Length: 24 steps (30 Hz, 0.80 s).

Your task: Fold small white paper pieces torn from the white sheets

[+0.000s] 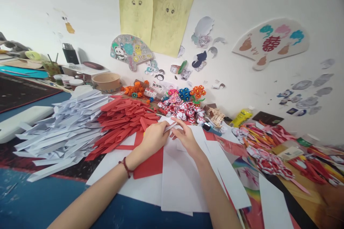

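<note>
Both my hands meet over the middle of the table, working on a small folded strip of white paper (171,126). My left hand (154,137) is closed on the strip's near side, a dark red bracelet at its wrist. Thumb and fingers of my right hand (185,136) pinch the strip's other end. Beneath them lie white paper sheets (181,182) and a red paper sheet (150,164). To the left, a heap of folded white strips (67,128) leans beside a pile of folded red strips (123,118).
Behind my hands stand red-and-white paper balls (185,111) and paper flowers (185,94). A tan bowl (106,82) is at the back left, a yellow bottle (242,117) at the back right. Paper scraps (271,136) crowd the right side. A white case (24,121) lies far left.
</note>
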Motion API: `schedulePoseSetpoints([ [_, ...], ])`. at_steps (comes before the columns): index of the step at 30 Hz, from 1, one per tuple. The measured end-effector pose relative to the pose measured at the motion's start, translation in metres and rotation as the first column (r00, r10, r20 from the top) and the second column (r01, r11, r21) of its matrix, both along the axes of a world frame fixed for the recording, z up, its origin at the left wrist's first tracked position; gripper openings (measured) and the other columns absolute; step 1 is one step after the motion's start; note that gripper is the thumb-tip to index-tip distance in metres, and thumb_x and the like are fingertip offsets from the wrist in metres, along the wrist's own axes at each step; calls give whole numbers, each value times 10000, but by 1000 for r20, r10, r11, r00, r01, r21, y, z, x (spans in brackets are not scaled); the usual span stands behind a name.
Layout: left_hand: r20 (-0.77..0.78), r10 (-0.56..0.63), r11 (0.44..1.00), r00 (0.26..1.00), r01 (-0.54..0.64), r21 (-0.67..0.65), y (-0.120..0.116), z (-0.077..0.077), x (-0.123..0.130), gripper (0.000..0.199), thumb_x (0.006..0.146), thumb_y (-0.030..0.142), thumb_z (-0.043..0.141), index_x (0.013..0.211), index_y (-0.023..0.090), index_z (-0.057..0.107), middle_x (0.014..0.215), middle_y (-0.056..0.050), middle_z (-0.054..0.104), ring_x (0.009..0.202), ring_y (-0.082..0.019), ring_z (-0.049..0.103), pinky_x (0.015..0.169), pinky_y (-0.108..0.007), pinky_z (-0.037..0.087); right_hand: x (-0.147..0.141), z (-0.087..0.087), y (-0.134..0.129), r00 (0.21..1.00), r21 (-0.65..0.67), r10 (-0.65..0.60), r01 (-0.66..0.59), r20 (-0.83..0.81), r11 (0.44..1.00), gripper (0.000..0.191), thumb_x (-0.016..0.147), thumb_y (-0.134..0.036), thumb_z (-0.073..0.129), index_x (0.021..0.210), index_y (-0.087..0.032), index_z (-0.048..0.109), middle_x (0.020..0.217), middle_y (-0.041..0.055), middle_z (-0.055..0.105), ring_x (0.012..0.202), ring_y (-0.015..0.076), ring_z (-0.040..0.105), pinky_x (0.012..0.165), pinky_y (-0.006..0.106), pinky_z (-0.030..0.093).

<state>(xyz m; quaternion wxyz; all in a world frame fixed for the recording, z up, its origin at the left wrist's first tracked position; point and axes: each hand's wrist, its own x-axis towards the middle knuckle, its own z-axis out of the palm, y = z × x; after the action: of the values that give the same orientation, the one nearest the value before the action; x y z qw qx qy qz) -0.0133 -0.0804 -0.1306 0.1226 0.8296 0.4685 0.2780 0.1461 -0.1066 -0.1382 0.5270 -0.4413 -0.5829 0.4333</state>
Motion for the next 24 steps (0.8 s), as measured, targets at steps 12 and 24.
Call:
schedulePoseSetpoints([
  [12,-150,47,994,988,-31,107,-5,3,0,260,850,232,462,1085,189,567,946,-71,699,838,-250,657,645,-301,418,-10,-8,1,999,-3,-15,15,-43,1000,548,782,-398,672,1297,-299,515,1184,44,567,705,109,595,644,262,525],
  [24,57,-20,999,998,22,-33,-6,2,4,491,896,518,403,1314,268,461,1030,-77,703,916,-250,672,725,-297,466,-1,0,2,979,36,-97,106,-180,994,626,778,-364,686,1343,-310,421,922,17,604,729,139,591,636,276,535],
])
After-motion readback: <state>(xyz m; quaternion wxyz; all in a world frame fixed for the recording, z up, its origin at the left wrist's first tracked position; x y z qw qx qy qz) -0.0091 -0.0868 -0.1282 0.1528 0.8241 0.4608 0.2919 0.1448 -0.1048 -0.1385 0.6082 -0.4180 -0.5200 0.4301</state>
